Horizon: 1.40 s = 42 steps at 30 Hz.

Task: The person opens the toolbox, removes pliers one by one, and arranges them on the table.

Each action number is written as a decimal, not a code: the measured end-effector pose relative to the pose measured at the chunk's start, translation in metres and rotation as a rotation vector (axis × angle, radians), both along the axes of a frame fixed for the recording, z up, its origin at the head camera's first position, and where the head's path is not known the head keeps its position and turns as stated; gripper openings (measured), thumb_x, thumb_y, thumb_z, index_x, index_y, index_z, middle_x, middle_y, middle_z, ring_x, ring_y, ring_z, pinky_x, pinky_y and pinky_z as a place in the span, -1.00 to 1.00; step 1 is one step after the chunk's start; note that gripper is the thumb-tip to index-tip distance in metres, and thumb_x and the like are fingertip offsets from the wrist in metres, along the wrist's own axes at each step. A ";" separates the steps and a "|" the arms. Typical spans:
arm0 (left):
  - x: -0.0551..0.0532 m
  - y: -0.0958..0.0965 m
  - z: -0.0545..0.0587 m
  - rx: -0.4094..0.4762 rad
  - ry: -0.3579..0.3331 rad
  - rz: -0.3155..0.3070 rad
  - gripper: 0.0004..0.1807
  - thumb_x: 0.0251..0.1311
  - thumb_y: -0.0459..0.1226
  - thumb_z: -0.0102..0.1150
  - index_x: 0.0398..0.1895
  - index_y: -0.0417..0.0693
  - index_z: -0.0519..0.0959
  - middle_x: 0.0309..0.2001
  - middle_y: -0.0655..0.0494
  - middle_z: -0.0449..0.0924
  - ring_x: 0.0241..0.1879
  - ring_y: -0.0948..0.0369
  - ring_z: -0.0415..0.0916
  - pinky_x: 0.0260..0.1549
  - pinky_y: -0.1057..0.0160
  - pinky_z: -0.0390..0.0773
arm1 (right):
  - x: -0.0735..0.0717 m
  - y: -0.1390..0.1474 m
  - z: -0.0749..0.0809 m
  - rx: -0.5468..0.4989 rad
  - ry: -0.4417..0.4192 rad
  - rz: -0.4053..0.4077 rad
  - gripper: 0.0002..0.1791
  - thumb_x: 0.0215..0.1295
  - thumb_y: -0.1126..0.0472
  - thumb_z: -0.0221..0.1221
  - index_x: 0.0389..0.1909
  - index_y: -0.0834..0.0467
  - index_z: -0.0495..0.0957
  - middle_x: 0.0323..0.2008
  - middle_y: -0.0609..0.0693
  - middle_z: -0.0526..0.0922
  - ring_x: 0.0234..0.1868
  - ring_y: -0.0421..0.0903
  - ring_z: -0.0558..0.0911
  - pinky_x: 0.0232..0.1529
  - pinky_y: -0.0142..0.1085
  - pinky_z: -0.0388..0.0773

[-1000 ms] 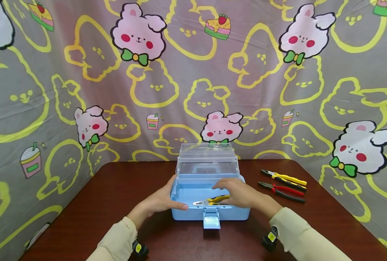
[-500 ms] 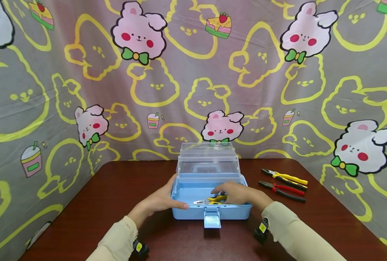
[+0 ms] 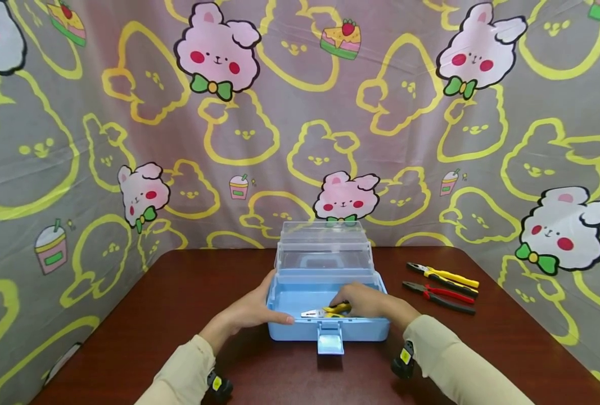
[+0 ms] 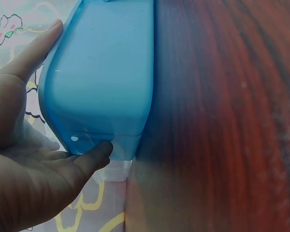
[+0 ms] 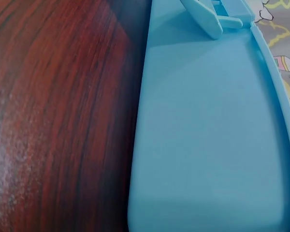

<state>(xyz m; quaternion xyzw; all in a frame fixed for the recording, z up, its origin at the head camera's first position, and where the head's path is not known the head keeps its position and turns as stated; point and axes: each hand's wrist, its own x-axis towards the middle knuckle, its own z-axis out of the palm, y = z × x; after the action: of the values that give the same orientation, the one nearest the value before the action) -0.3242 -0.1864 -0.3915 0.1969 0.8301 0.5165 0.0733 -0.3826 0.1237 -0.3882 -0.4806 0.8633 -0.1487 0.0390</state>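
Note:
A light blue toolbox [image 3: 294,332] stands on the table, its clear lid [image 3: 325,260] raised at the back and its front latch [image 3: 330,340] hanging down. My left hand [image 3: 249,308] grips the box's left end, thumb along the front rim; in the left wrist view its fingers [image 4: 94,157] lie against the blue wall [image 4: 101,72]. Inside the box, my right hand [image 3: 362,302] holds the yellow-and-black handles of a pair of pliers [image 3: 312,314], whose metal jaws point left. Its fingertips are partly hidden. Only the toolbox's front wall [image 5: 212,125] and latch [image 5: 205,19] show in the right wrist view.
To the right of the box lie two more pairs of pliers on the dark red-brown table [image 3: 198,281]: yellow-and-black pliers [image 3: 446,277] and, nearer, red-and-black pliers [image 3: 438,295]. A patterned curtain [image 3: 300,112] rises behind the table and along both sides.
The right hand has moved slightly lower into the box, and its fingers have closed onto the pliers' handles. The left hand stays on the box's left end.

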 end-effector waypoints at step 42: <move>0.001 0.000 -0.001 -0.004 -0.007 0.016 0.35 0.03 -0.09 0.63 0.68 0.12 -0.22 0.50 -0.17 0.14 0.34 -0.20 0.26 0.26 -0.37 0.28 | 0.027 0.012 0.032 -0.254 -0.049 -0.230 -0.65 0.05 0.10 0.59 -0.14 0.13 0.82 -0.24 -0.17 0.77 -0.21 -0.16 0.63 -0.16 -0.19 0.63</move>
<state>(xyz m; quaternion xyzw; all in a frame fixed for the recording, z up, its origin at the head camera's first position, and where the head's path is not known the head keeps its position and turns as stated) -0.3237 -0.1861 -0.3922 0.1884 0.8323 0.5163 0.0726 -0.3551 0.1355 -0.3561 -0.3761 0.8856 -0.2717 -0.0185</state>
